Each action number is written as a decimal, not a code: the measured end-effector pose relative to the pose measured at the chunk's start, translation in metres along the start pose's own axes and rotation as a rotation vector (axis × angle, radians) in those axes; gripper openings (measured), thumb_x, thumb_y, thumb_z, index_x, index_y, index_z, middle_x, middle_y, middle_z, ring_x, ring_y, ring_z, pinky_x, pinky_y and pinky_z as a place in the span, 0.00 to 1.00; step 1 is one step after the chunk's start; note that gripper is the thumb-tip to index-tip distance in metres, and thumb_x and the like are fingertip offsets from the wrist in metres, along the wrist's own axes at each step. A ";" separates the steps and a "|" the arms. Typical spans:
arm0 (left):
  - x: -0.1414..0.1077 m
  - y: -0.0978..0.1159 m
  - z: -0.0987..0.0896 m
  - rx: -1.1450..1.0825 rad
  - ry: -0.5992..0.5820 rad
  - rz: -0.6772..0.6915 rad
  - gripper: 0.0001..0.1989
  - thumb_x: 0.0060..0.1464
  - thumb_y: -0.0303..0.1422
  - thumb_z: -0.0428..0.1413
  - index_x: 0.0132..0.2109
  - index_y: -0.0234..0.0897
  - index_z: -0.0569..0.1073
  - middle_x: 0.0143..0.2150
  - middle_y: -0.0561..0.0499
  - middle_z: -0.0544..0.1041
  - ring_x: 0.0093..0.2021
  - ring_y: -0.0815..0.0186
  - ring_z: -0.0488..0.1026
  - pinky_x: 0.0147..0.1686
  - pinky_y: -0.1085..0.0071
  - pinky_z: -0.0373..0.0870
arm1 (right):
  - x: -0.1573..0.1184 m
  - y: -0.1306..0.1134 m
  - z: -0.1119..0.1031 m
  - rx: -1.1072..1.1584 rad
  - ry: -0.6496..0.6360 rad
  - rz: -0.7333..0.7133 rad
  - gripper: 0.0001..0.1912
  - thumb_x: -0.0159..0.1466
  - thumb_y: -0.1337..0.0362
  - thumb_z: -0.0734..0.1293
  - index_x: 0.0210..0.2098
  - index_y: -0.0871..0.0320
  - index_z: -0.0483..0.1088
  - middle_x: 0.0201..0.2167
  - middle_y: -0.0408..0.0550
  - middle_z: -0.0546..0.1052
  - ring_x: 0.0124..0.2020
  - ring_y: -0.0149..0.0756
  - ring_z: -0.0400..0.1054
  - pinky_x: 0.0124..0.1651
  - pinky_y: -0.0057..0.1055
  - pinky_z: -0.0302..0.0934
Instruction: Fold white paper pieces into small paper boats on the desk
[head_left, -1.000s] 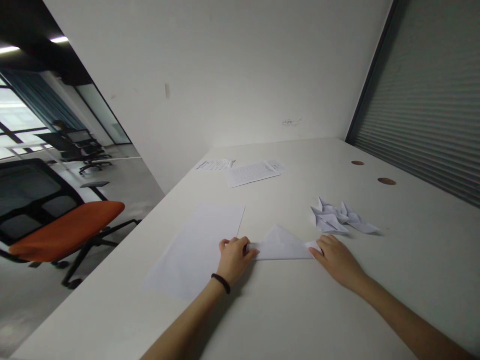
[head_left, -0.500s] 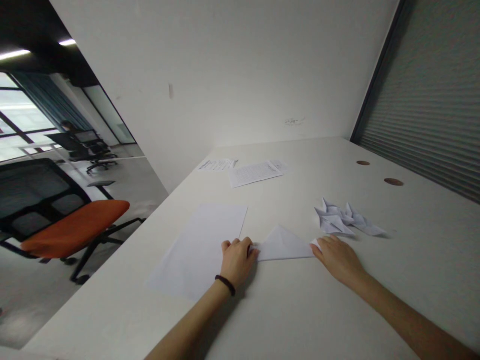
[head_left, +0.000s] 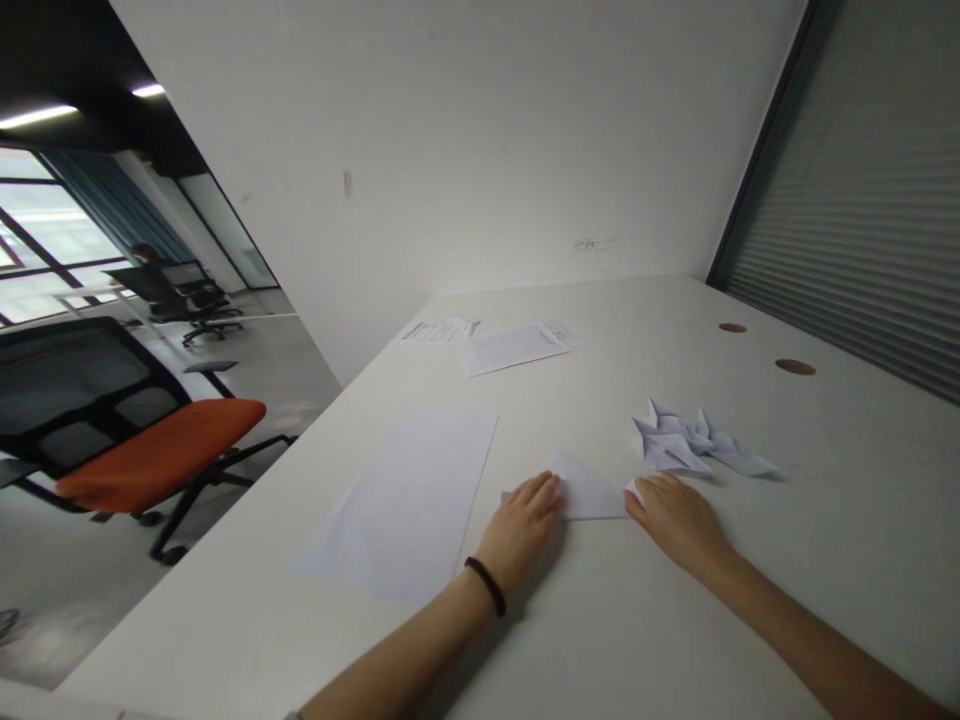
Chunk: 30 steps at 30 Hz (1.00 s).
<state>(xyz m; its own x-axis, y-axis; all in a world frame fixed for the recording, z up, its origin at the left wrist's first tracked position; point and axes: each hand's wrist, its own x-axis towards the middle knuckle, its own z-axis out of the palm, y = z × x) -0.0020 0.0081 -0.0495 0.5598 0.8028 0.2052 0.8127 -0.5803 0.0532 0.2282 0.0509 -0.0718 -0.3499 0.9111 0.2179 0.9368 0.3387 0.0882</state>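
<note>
A folded sheet of white paper (head_left: 592, 492), peaked at the top with a straight lower edge, lies flat on the white table (head_left: 645, 620). My left hand (head_left: 523, 525), a dark band at its wrist, rests on the left part of this sheet with fingers laid forward over it and hides much of that side. At the sheet's right corner, my right hand (head_left: 675, 512) is closed, pinching the paper between thumb and fingers. Just beyond it sit folded white paper pieces (head_left: 675, 440) with pointed flaps.
Left of my hands lies a plain white sheet (head_left: 405, 500). Farther back are printed sheets (head_left: 517, 347) near the wall. Two round holes (head_left: 795, 367) pierce the table at the right. An orange-seated chair (head_left: 165, 450) stands beyond the left edge; a person (head_left: 142, 253) sits far off.
My left hand has slid right from the folded paper's left corner onto its surface, and its grip there has loosened. My right hand stays at the right corner. The view has shifted slightly.
</note>
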 end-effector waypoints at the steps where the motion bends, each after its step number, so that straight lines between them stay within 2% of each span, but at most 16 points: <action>1: 0.002 0.003 0.001 -0.058 -0.049 0.041 0.17 0.56 0.22 0.44 0.53 0.34 0.64 0.56 0.45 0.63 0.58 0.62 0.56 0.55 0.64 0.55 | 0.000 0.001 0.000 0.004 0.000 -0.004 0.14 0.62 0.63 0.56 0.25 0.59 0.68 0.26 0.50 0.74 0.34 0.40 0.66 0.34 0.32 0.52; 3: 0.004 0.010 0.001 -0.148 -0.099 0.037 0.20 0.56 0.25 0.45 0.56 0.34 0.60 0.58 0.43 0.61 0.59 0.61 0.55 0.56 0.62 0.53 | 0.000 0.000 -0.004 0.005 0.007 -0.004 0.14 0.62 0.63 0.55 0.24 0.59 0.67 0.26 0.50 0.74 0.34 0.41 0.67 0.33 0.32 0.54; 6: 0.001 0.021 -0.002 -0.220 -0.095 -0.011 0.28 0.54 0.37 0.50 0.60 0.36 0.55 0.62 0.41 0.52 0.61 0.52 0.48 0.57 0.51 0.46 | -0.001 -0.007 -0.015 -0.012 0.092 0.065 0.11 0.61 0.64 0.56 0.29 0.59 0.67 0.28 0.53 0.73 0.34 0.43 0.67 0.34 0.35 0.56; 8: -0.003 0.026 -0.004 -0.240 -0.091 -0.037 0.32 0.52 0.44 0.50 0.60 0.37 0.53 0.63 0.41 0.49 0.62 0.50 0.43 0.57 0.47 0.41 | -0.003 -0.019 -0.023 0.018 0.211 0.056 0.10 0.60 0.66 0.57 0.38 0.61 0.67 0.38 0.59 0.72 0.41 0.47 0.65 0.40 0.40 0.58; 10: -0.005 0.029 -0.005 -0.241 -0.101 -0.059 0.32 0.52 0.45 0.49 0.61 0.39 0.52 0.64 0.42 0.47 0.62 0.49 0.41 0.57 0.45 0.37 | -0.007 -0.033 -0.024 0.122 0.289 -0.125 0.17 0.61 0.66 0.56 0.49 0.63 0.62 0.51 0.61 0.66 0.54 0.48 0.57 0.50 0.43 0.54; 12: -0.005 0.030 -0.004 -0.232 -0.112 -0.065 0.33 0.52 0.44 0.48 0.62 0.40 0.48 0.64 0.43 0.46 0.63 0.48 0.40 0.56 0.43 0.35 | -0.012 -0.045 -0.020 0.227 0.218 -0.348 0.25 0.63 0.61 0.53 0.58 0.61 0.51 0.59 0.56 0.57 0.60 0.42 0.47 0.57 0.42 0.49; 14: -0.004 0.030 -0.002 -0.219 -0.106 -0.062 0.35 0.52 0.43 0.48 0.63 0.41 0.44 0.64 0.44 0.44 0.63 0.49 0.39 0.56 0.42 0.33 | -0.017 -0.051 -0.011 0.290 0.125 -0.417 0.30 0.64 0.56 0.51 0.62 0.61 0.42 0.62 0.54 0.52 0.62 0.39 0.43 0.59 0.41 0.47; 16: -0.004 0.029 -0.001 -0.208 -0.097 -0.053 0.35 0.53 0.43 0.47 0.63 0.40 0.43 0.64 0.44 0.44 0.63 0.49 0.38 0.56 0.44 0.33 | -0.019 -0.049 -0.003 0.312 0.055 -0.429 0.32 0.64 0.53 0.51 0.62 0.62 0.39 0.62 0.55 0.48 0.62 0.38 0.40 0.60 0.40 0.46; 21: -0.022 0.016 0.000 -0.189 -0.113 -0.053 0.38 0.53 0.51 0.44 0.63 0.31 0.46 0.64 0.39 0.42 0.63 0.50 0.36 0.59 0.51 0.38 | -0.026 -0.015 0.005 0.279 -0.013 -0.354 0.34 0.62 0.49 0.52 0.61 0.63 0.46 0.62 0.56 0.48 0.63 0.41 0.37 0.60 0.42 0.44; 25: -0.049 0.006 -0.001 -0.168 -0.075 -0.126 0.38 0.55 0.50 0.42 0.63 0.29 0.43 0.64 0.38 0.42 0.63 0.54 0.39 0.59 0.56 0.43 | -0.035 0.006 0.005 0.271 -0.014 -0.271 0.34 0.62 0.48 0.53 0.61 0.61 0.46 0.62 0.55 0.50 0.62 0.42 0.40 0.60 0.44 0.44; 28: -0.057 0.004 -0.007 -0.164 -0.079 -0.189 0.37 0.54 0.48 0.45 0.62 0.29 0.47 0.63 0.38 0.46 0.63 0.54 0.43 0.58 0.56 0.46 | -0.034 0.004 -0.002 0.220 0.012 -0.223 0.32 0.60 0.47 0.54 0.58 0.58 0.54 0.60 0.55 0.54 0.62 0.45 0.41 0.59 0.49 0.43; 30: -0.050 0.002 -0.015 -0.174 -0.106 -0.221 0.33 0.51 0.45 0.50 0.59 0.29 0.55 0.62 0.37 0.52 0.61 0.53 0.49 0.57 0.58 0.51 | -0.026 -0.007 -0.010 0.185 0.076 -0.201 0.30 0.58 0.47 0.58 0.54 0.60 0.61 0.59 0.57 0.56 0.62 0.49 0.41 0.59 0.53 0.40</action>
<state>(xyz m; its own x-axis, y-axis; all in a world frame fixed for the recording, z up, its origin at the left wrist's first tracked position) -0.0303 -0.0352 -0.0445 0.3934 0.9169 0.0668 0.8820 -0.3970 0.2541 0.2309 0.0228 -0.0678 -0.5220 0.8033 0.2867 0.8312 0.5545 -0.0402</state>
